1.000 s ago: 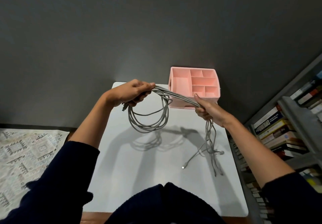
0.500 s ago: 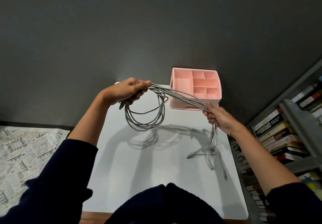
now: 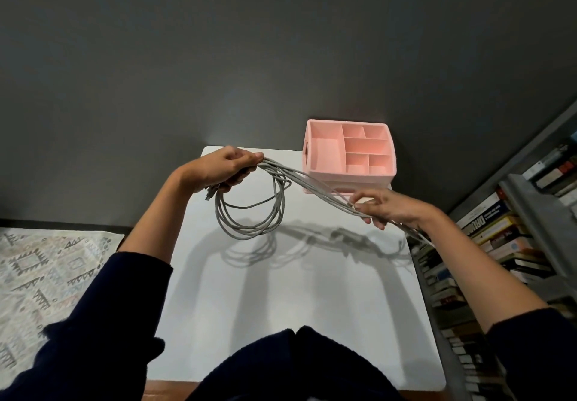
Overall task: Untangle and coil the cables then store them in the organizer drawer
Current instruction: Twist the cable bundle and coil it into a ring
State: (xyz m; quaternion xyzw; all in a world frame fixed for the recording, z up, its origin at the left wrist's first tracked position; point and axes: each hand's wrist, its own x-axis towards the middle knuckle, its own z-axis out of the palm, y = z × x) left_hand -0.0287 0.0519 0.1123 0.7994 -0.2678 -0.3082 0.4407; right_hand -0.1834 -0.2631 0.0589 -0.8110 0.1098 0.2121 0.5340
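Note:
A bundle of grey cables (image 3: 249,226) hangs in several loops above the white table (image 3: 281,307). My left hand (image 3: 223,168) grips the top of the loops, a plug end poking out below the fingers. From there several strands run taut to the right. My right hand (image 3: 385,205) holds those strands between thumb and fingers, in front of the pink organizer (image 3: 349,154). The loose ends trail past my right wrist over the table's right edge. The organizer stands at the table's far right corner, its top compartments bare.
A bookshelf (image 3: 499,229) full of books stands close along the table's right side. A patterned rug (image 3: 46,275) lies on the floor at the left. A dark grey wall rises behind the table.
My right hand has slid right and outward along the strands, pulling them taut. The loose ends have lifted off the table and now trail over its right edge. The left hand has stayed put.

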